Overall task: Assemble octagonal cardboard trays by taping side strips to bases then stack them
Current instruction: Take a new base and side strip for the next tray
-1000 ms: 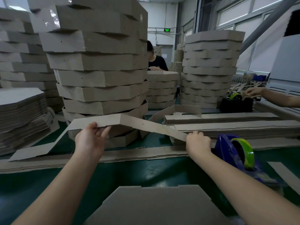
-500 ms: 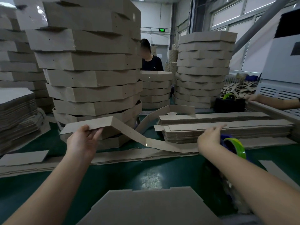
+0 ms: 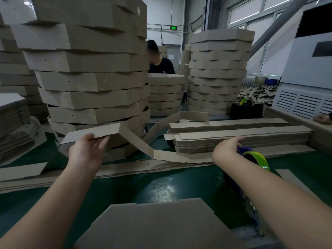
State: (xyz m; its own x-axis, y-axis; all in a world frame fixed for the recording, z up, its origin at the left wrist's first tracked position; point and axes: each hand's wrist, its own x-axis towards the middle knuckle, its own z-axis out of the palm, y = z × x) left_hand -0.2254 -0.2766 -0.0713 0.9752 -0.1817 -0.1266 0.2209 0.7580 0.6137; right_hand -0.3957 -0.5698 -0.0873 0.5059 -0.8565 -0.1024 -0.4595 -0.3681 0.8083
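My left hand [image 3: 88, 150] pinches one end of a long creased cardboard side strip [image 3: 136, 141] and holds it up above the green table [image 3: 125, 187]. The strip's other end droops onto the table toward the right. My right hand [image 3: 226, 147] curls over the top of a blue tape dispenser [image 3: 251, 159] with a green-yellow roll. A flat octagonal cardboard base [image 3: 158, 225] lies at the near edge in front of me. A tall stack of finished trays [image 3: 89, 69] rises behind my left hand.
Flat side strips are piled at the right [image 3: 242, 135] and more lie along the table [image 3: 125, 169]. Flat bases are stacked at the left [image 3: 12, 117]. Other tray stacks [image 3: 219, 72] stand behind. A person in black [image 3: 159, 63] works opposite; another hand [image 3: 323, 119] shows at far right.
My right hand let go of the strip's right end and moved right onto the tape dispenser. The strip's free end dropped to the table. My left hand still holds its end up.
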